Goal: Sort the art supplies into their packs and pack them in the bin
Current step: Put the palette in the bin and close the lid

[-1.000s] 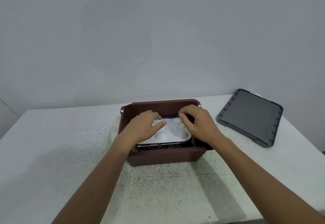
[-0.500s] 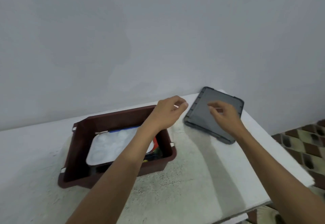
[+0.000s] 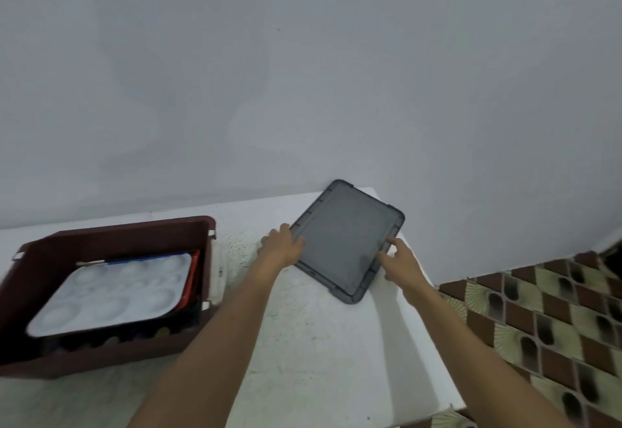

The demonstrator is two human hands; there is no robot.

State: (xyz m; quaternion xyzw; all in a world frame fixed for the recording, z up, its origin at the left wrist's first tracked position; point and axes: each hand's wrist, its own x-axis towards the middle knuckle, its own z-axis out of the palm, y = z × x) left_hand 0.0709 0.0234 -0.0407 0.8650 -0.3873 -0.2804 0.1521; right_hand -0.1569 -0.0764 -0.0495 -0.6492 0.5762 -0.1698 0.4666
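Observation:
A dark grey bin lid [image 3: 346, 242] lies flat near the table's far right corner. My left hand [image 3: 281, 246] rests with its fingers on the lid's left rim. My right hand [image 3: 399, 259] touches the lid's right rim with its fingers stretched out. The brown bin [image 3: 117, 231] stands uncovered at the left. On top inside it lies a white paint palette [image 3: 117, 293], with a brush [image 3: 91, 262] along its far edge and a red pack [image 3: 192, 276] showing at its right side. Dark supplies lie underneath, mostly hidden.
The white speckled table [image 3: 319, 343] ends just right of the lid and drops to a brown and green tiled floor [image 3: 538, 310]. A plain grey wall runs right behind the table.
Both hands left the palette in the bin and moved right to the lid's two sides. The view swung right, so the bin now sits at the left.

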